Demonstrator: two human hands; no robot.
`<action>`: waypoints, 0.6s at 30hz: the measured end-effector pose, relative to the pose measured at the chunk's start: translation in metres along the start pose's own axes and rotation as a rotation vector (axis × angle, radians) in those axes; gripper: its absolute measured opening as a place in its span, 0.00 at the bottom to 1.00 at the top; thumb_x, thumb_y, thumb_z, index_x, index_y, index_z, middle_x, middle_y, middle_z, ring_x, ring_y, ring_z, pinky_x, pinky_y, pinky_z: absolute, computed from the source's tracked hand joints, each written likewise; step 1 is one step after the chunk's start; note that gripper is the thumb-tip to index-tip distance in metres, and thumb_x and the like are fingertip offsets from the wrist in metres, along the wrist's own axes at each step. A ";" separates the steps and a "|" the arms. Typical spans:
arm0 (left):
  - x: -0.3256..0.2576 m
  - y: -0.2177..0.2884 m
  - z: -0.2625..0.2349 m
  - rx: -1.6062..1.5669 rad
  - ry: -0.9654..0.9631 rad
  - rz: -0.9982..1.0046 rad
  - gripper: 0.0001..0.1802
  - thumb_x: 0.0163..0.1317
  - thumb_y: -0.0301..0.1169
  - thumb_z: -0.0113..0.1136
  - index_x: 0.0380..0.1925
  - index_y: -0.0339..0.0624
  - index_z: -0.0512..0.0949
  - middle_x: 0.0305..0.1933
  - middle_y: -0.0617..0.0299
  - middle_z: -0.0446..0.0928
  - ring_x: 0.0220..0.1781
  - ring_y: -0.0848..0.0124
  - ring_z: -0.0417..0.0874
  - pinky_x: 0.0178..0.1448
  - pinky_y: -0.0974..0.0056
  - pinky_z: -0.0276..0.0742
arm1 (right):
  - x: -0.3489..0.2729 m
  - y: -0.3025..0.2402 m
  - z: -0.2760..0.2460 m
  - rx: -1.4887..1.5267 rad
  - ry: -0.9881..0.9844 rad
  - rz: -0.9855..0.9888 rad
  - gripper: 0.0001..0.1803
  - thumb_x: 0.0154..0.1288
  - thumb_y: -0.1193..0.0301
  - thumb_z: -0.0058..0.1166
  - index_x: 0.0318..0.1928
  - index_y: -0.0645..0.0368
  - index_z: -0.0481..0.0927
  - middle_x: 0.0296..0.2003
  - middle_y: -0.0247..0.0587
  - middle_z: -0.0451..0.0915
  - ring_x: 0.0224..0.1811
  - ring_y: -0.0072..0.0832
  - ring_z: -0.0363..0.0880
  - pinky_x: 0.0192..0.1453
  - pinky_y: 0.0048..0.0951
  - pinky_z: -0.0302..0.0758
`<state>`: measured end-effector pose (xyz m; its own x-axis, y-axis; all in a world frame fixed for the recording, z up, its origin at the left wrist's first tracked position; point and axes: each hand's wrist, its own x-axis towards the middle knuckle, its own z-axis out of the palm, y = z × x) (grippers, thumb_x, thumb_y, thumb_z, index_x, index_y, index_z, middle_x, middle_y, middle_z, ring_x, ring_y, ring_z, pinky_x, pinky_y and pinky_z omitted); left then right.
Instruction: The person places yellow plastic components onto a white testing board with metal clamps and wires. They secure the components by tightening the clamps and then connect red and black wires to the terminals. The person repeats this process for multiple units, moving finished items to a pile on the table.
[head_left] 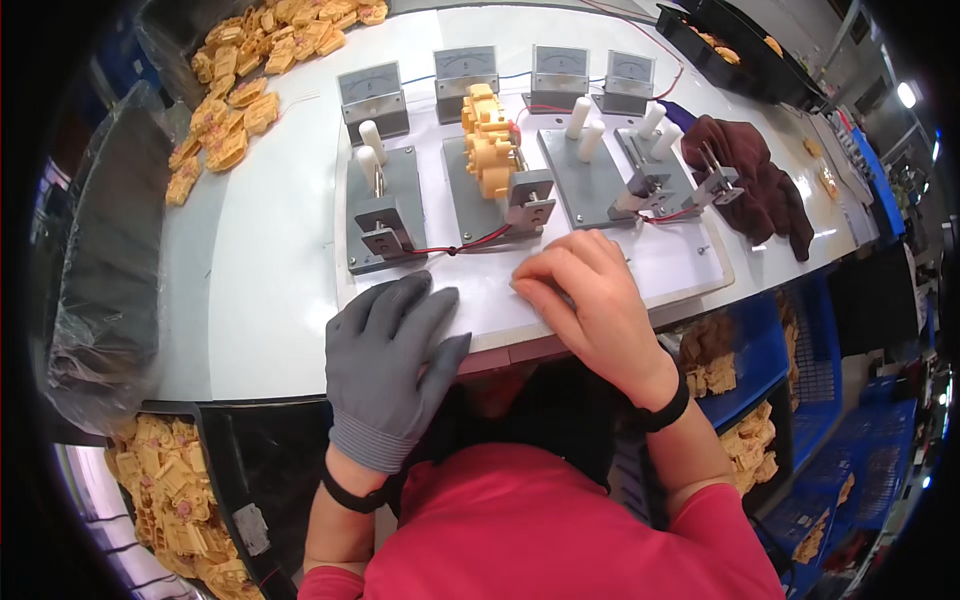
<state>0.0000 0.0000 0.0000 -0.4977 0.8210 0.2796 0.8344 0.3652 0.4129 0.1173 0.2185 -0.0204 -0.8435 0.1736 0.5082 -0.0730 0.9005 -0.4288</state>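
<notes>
My left hand (385, 355), in a grey knit glove, rests on the near edge of a white board (480, 300) with its fingers stretched out and holds nothing. To its right is my bare right hand (590, 295), fingers curled and thumb drawn toward the index finger; whether anything is pinched there is hidden. Just beyond both hands stand grey test fixtures with white pegs, among them a left fixture (407, 190) and a right-middle fixture (575, 185). A yellow plastic gearbox (490, 150) sits on the second fixture, touched by neither hand.
Several analog meters (467, 75) line the board's back. Red wires (470, 243) run between fixtures. A dark brown cloth (750, 180) lies at right. Yellow parts (228, 130) are heaped at far left, and more fill a bin (170, 490) below. A black tray (740, 60) stands far right.
</notes>
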 end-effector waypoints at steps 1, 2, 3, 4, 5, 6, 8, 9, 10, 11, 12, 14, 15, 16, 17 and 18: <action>-0.001 -0.003 -0.010 -0.047 -0.036 0.046 0.26 0.60 0.32 0.69 0.60 0.46 0.78 0.64 0.50 0.75 0.67 0.51 0.73 0.73 0.52 0.65 | 0.003 -0.004 0.001 0.111 0.030 0.070 0.25 0.66 0.69 0.67 0.60 0.57 0.74 0.46 0.39 0.79 0.46 0.34 0.77 0.55 0.37 0.74; -0.001 -0.006 -0.021 -0.095 -0.072 0.093 0.27 0.59 0.29 0.69 0.60 0.44 0.78 0.64 0.50 0.76 0.65 0.50 0.74 0.71 0.51 0.67 | 0.006 -0.008 0.002 0.221 0.060 0.139 0.25 0.66 0.69 0.67 0.60 0.58 0.74 0.45 0.41 0.78 0.46 0.34 0.77 0.53 0.37 0.75; -0.003 0.003 -0.040 -0.051 -0.037 0.142 0.27 0.57 0.28 0.69 0.60 0.43 0.78 0.63 0.50 0.76 0.65 0.50 0.74 0.71 0.51 0.67 | 0.008 -0.014 -0.003 0.283 0.163 0.115 0.25 0.66 0.70 0.67 0.60 0.58 0.74 0.45 0.42 0.78 0.46 0.34 0.77 0.53 0.37 0.75; 0.003 0.006 -0.057 -0.038 -0.030 0.198 0.28 0.56 0.27 0.69 0.59 0.43 0.78 0.63 0.50 0.76 0.65 0.50 0.75 0.70 0.51 0.68 | 0.009 -0.017 -0.004 0.329 0.254 0.127 0.24 0.66 0.70 0.67 0.60 0.59 0.74 0.45 0.42 0.78 0.46 0.34 0.77 0.53 0.37 0.75; 0.011 0.011 -0.075 -0.028 -0.030 0.251 0.29 0.54 0.26 0.70 0.59 0.42 0.78 0.62 0.50 0.76 0.65 0.50 0.75 0.70 0.51 0.68 | 0.010 -0.021 -0.005 0.378 0.343 0.145 0.24 0.66 0.71 0.67 0.60 0.59 0.74 0.45 0.43 0.77 0.46 0.34 0.77 0.52 0.36 0.75; 0.034 0.014 -0.083 0.038 -0.026 0.325 0.29 0.53 0.26 0.71 0.59 0.42 0.79 0.61 0.51 0.76 0.63 0.50 0.75 0.68 0.52 0.70 | 0.008 -0.019 -0.005 0.394 0.388 0.148 0.25 0.65 0.70 0.68 0.59 0.60 0.74 0.46 0.45 0.77 0.46 0.35 0.77 0.53 0.36 0.75; 0.081 0.025 -0.098 0.174 0.000 0.462 0.32 0.48 0.25 0.73 0.58 0.42 0.79 0.59 0.51 0.77 0.61 0.50 0.76 0.66 0.53 0.72 | 0.013 -0.014 -0.002 0.389 0.345 0.080 0.26 0.66 0.69 0.67 0.62 0.59 0.74 0.50 0.43 0.78 0.52 0.33 0.77 0.58 0.34 0.74; 0.108 0.029 -0.099 0.215 0.004 0.547 0.34 0.45 0.23 0.72 0.58 0.42 0.79 0.58 0.51 0.77 0.60 0.49 0.76 0.65 0.54 0.72 | 0.015 -0.013 0.001 0.483 0.357 0.080 0.25 0.67 0.68 0.65 0.61 0.60 0.74 0.49 0.45 0.77 0.52 0.36 0.77 0.59 0.35 0.74; 0.136 0.030 -0.095 0.200 -0.066 0.568 0.35 0.43 0.23 0.73 0.57 0.43 0.79 0.58 0.51 0.77 0.61 0.49 0.76 0.65 0.52 0.72 | 0.016 -0.011 0.003 0.521 0.418 0.085 0.24 0.68 0.68 0.64 0.61 0.61 0.73 0.48 0.46 0.76 0.51 0.38 0.77 0.58 0.36 0.74; 0.146 0.021 -0.102 0.234 -0.127 0.530 0.36 0.40 0.23 0.74 0.56 0.44 0.80 0.58 0.51 0.77 0.62 0.49 0.75 0.65 0.51 0.72 | 0.023 -0.020 0.015 0.506 0.465 0.017 0.24 0.67 0.70 0.63 0.61 0.62 0.73 0.47 0.48 0.74 0.48 0.42 0.76 0.56 0.38 0.74; 0.165 0.007 -0.096 0.312 -0.176 0.589 0.37 0.38 0.25 0.75 0.56 0.46 0.80 0.57 0.52 0.77 0.62 0.49 0.75 0.65 0.50 0.72 | 0.024 -0.024 0.021 0.522 0.463 0.013 0.23 0.66 0.71 0.62 0.59 0.62 0.74 0.46 0.48 0.74 0.48 0.43 0.76 0.56 0.40 0.74; 0.191 -0.005 -0.076 0.423 -0.325 0.628 0.35 0.36 0.29 0.77 0.52 0.49 0.81 0.55 0.53 0.78 0.63 0.49 0.74 0.64 0.50 0.72 | 0.029 -0.020 0.036 0.577 0.413 0.009 0.20 0.65 0.72 0.62 0.55 0.61 0.75 0.44 0.47 0.75 0.47 0.44 0.76 0.55 0.41 0.74; 0.198 -0.007 -0.067 0.447 -0.419 0.612 0.33 0.36 0.32 0.78 0.49 0.51 0.82 0.54 0.55 0.78 0.62 0.49 0.74 0.62 0.50 0.72 | 0.031 -0.016 0.040 0.603 0.361 0.007 0.17 0.64 0.73 0.62 0.52 0.61 0.75 0.42 0.46 0.76 0.47 0.43 0.76 0.55 0.41 0.74; 0.206 -0.005 -0.058 0.451 -0.424 0.672 0.28 0.37 0.34 0.78 0.45 0.51 0.83 0.51 0.56 0.79 0.60 0.50 0.75 0.60 0.51 0.72 | 0.028 -0.015 0.032 0.643 0.349 0.030 0.16 0.64 0.73 0.62 0.51 0.61 0.75 0.42 0.45 0.76 0.46 0.42 0.77 0.55 0.40 0.74; 0.212 -0.009 -0.049 0.457 -0.436 0.714 0.24 0.38 0.35 0.77 0.40 0.51 0.83 0.48 0.56 0.79 0.58 0.50 0.75 0.57 0.52 0.73 | 0.027 -0.017 0.026 0.700 0.327 0.050 0.15 0.63 0.73 0.62 0.49 0.60 0.75 0.41 0.44 0.76 0.46 0.42 0.77 0.55 0.40 0.74; 0.222 -0.003 -0.039 0.488 -0.398 0.734 0.20 0.39 0.35 0.76 0.36 0.51 0.83 0.46 0.57 0.79 0.56 0.51 0.76 0.55 0.52 0.72 | 0.020 -0.016 0.011 0.732 0.320 0.071 0.14 0.63 0.73 0.62 0.48 0.60 0.75 0.40 0.44 0.76 0.46 0.41 0.77 0.55 0.40 0.74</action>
<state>-0.1218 0.1646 0.0945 0.2286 0.9732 -0.0266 0.9568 -0.2297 -0.1783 0.0956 0.2032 -0.0109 -0.6742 0.4267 0.6029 -0.4485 0.4120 -0.7932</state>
